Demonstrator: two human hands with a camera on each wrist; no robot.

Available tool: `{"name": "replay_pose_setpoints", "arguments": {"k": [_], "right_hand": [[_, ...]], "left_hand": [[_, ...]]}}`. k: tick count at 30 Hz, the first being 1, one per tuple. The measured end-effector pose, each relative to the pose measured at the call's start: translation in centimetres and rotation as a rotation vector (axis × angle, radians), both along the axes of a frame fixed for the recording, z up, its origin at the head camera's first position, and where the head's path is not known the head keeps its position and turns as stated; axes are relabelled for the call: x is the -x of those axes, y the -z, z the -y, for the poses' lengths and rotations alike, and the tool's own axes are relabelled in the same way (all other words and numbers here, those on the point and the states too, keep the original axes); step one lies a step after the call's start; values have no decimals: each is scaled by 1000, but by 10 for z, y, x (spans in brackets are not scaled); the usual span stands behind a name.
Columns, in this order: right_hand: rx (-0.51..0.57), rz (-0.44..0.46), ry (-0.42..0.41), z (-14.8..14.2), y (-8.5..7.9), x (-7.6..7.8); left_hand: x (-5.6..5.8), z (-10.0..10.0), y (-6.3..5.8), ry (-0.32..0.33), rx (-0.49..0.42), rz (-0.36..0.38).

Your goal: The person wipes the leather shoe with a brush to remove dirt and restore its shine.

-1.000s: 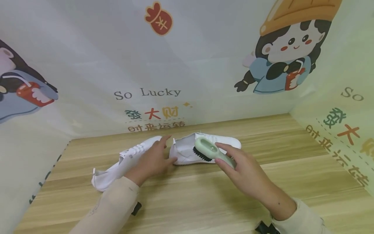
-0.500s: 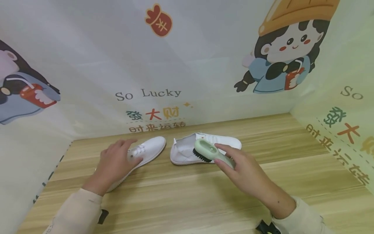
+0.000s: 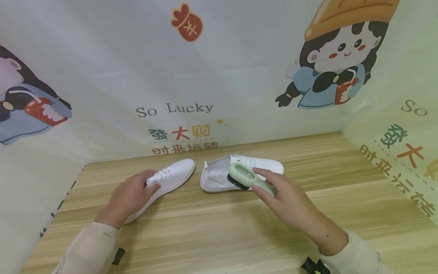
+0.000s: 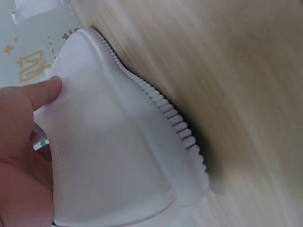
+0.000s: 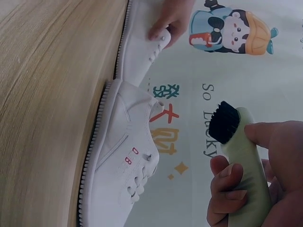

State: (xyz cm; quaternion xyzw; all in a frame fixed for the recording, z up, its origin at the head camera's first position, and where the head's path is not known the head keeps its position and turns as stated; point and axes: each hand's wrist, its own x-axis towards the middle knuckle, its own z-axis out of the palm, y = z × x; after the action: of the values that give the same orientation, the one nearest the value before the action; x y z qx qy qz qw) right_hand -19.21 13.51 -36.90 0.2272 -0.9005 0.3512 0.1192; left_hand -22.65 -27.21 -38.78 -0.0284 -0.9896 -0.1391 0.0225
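Observation:
On the left lies a white lace-up shoe point(image 3: 178, 176), its toe angled to the back right. My left hand point(image 3: 128, 198) grips it at the opening. In the left wrist view the thumb lies on the outer side of that shoe point(image 4: 109, 142), and the fingers reach into the opening, partly hidden. My right hand point(image 3: 291, 203) holds a pale green scrub brush point(image 3: 242, 173) by its handle. Black bristles point(image 5: 225, 124) face away from the palm. Below the brush a second white shoe point(image 3: 213, 179) sits with its toe to the right; the bristles are apart from it in the right wrist view.
Both shoes stand on a wood-grain tabletop point(image 3: 212, 236), near its back edge. A pale printed backdrop point(image 3: 246, 87) rises behind and along both sides. Dark wrist-strap pieces point(image 3: 313, 265) show below the right sleeve.
My left hand has left the heel of the right-hand shoe, moved left and taken hold of the left shoe. The right hand and brush have stayed nearly still.

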Motion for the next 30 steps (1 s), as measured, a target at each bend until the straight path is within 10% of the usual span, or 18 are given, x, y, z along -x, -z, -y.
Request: {"name": "replay_pose_setpoints", "arguments": {"k": [30], "right_hand": [[-7, 4, 6, -4, -6, -3]], "left_hand": [[-92, -26, 4, 145, 135, -210]]}}
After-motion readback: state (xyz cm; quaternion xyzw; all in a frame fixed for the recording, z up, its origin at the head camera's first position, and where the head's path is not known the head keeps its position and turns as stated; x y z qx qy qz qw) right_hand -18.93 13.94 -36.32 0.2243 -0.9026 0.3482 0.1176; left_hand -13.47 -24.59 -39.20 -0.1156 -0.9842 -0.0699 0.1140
